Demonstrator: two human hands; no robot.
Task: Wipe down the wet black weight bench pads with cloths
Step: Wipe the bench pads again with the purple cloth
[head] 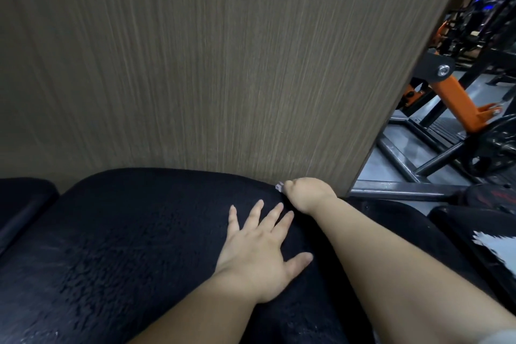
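A black bench pad (125, 246) with a beaded wet surface fills the lower half of the view, its far end against a wooden panel. My left hand (259, 251) lies flat on the pad with fingers spread and straight. My right hand (305, 194) is curled at the pad's far right edge, gripping a small pale bit of cloth (279, 186) that peeks out past the knuckles. Most of the cloth is hidden in the fist.
A grey-brown wood-grain panel (223, 64) stands directly behind the pad. A second black pad (19, 204) lies at the left. To the right are black and orange gym machine frames (452, 103) on a grey floor, and another dark pad (474, 232).
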